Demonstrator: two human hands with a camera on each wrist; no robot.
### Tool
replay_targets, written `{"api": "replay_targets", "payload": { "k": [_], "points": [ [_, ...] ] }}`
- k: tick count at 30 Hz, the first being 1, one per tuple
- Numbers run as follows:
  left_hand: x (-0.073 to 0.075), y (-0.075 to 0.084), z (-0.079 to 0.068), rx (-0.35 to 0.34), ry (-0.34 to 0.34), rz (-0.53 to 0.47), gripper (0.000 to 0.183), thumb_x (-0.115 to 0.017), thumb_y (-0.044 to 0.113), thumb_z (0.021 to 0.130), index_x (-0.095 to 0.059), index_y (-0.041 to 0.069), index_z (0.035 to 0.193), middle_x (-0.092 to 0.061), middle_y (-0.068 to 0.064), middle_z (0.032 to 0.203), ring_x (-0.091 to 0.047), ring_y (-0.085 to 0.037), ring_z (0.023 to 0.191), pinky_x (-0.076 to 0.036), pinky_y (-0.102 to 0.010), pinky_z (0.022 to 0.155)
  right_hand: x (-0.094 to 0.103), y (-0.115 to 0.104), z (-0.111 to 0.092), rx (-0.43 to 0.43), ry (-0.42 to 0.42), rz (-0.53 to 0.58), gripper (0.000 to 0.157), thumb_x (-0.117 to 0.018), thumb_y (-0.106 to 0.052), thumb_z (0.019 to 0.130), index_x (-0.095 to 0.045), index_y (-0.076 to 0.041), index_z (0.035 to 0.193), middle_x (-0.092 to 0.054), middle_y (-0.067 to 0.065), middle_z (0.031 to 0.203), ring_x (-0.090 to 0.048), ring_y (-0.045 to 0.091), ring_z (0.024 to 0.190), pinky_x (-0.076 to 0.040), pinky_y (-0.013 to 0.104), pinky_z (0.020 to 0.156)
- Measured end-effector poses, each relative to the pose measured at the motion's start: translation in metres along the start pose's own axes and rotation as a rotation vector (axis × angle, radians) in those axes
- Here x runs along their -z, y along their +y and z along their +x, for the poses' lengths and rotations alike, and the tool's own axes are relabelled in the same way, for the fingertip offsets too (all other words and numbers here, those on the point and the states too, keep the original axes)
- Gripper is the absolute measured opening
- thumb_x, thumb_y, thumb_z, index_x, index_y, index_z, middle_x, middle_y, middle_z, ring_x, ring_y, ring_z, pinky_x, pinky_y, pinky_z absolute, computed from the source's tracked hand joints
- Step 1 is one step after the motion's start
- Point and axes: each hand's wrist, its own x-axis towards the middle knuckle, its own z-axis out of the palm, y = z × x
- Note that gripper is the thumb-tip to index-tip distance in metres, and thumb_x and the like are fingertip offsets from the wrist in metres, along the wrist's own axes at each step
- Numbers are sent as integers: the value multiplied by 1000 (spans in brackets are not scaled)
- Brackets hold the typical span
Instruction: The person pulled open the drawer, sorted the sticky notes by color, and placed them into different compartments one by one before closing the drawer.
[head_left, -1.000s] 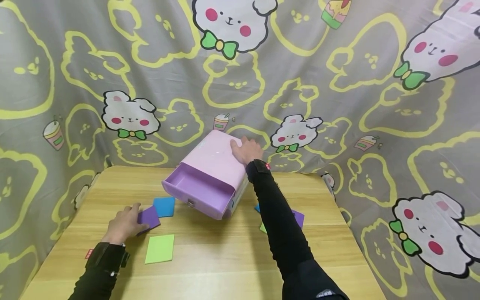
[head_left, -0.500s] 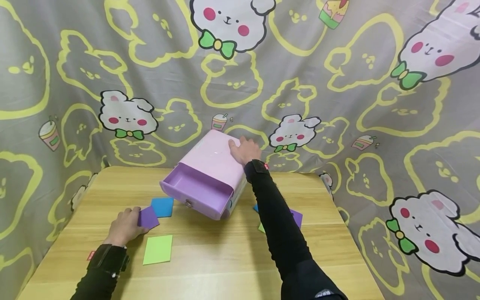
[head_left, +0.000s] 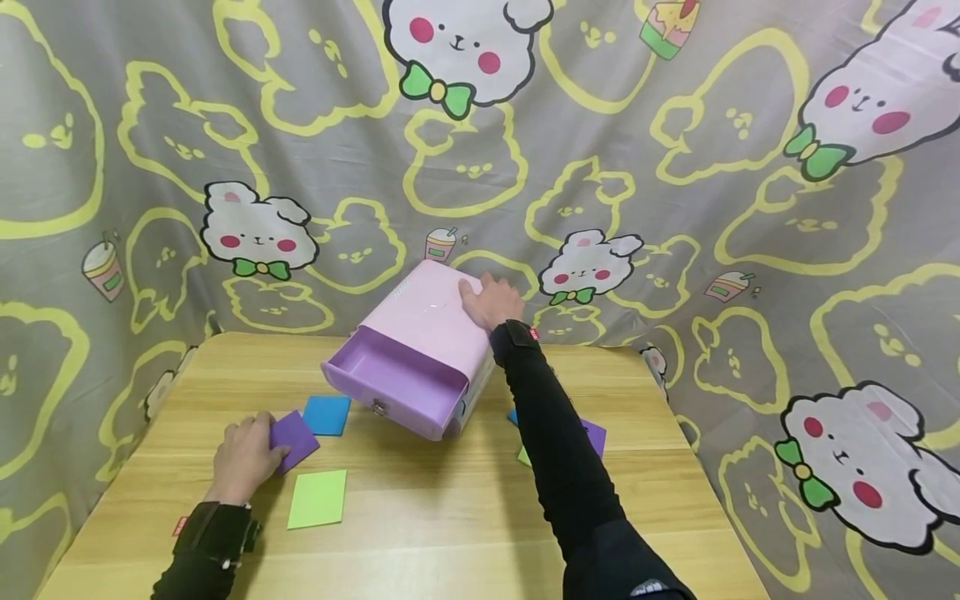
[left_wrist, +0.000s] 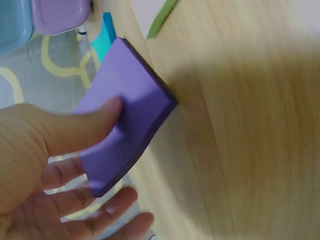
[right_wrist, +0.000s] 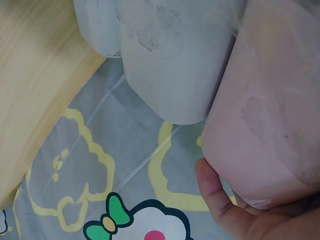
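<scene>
My left hand (head_left: 243, 458) pinches a purple sticky-note pad (head_left: 295, 442), tilted and gently bent. In the left wrist view, the thumb lies across the face of the pad (left_wrist: 132, 90) with the other fingers behind it. A blue pad (head_left: 327, 414) lies just beyond it, and a light green pad (head_left: 317, 498) lies nearer me. At the back of the table stands a tiered drawer box (head_left: 427, 321) with a pink top; its purple upper drawer (head_left: 397, 375) is pulled out and looks empty. My right hand (head_left: 492, 302) grips the box's far right top edge, fingers curled over it.
Beyond my right forearm, another purple pad (head_left: 596, 436) lies on the wooden table (head_left: 420, 533), with bits of blue and green pads half hidden. A patterned curtain (head_left: 480, 167) hangs behind and on both sides.
My left hand has turned a little, and the purple pad in it now tilts more. The right hand and the drawer box have stayed in place.
</scene>
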Motion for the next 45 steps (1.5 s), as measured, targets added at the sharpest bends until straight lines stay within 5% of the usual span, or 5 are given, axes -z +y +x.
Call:
{"api": "replay_targets", "payload": {
  "k": [10, 19, 25, 28, 45],
  "points": [
    [17, 20, -15, 3, 99, -121, 24, -63, 5, 94, -61, -11, 113, -69, -36, 94, -67, -37, 70, -51, -42, 52, 0, 2, 2, -8, -15, -6, 77, -27, -68, 99, -37, -19, 158, -44, 20, 157, -43, 44, 144, -39, 58, 116],
    [39, 42, -22, -44, 425, -221, 21, -71, 3, 90, -69, -10, 105, -73, -32, 93, -70, -35, 61, -41, -22, 48, 1, 2, 1, -12, -17, 5, 77, -28, -69, 99, -37, -19, 157, -44, 20, 157, -42, 43, 144, -38, 58, 116],
    [52, 56, -27, -82, 612, -288, 20, -74, 1, 85, -71, -9, 102, -75, -28, 87, -47, 23, 63, -37, -9, 51, 0, 2, 3, -15, -11, 4, 77, -28, -69, 99, -37, -19, 157, -45, 20, 157, -42, 43, 144, -38, 58, 116],
    [59, 61, -27, -119, 685, -321, 22, -74, -1, 85, -71, -12, 103, -74, -30, 87, -34, 36, 71, -35, 0, 55, 0, 2, 3, -13, -13, 11, 77, -28, -69, 99, -37, -19, 157, -44, 20, 157, -42, 44, 144, -38, 59, 116],
    [84, 91, -25, -238, 894, -440, 25, -74, -1, 87, -71, -13, 109, -72, -35, 90, -44, 34, 80, -38, 8, 70, 1, 0, -2, 2, 17, 1, 74, -29, -67, 99, -43, -18, 154, -49, 19, 153, -46, 43, 141, -41, 57, 113]
  ]
}}
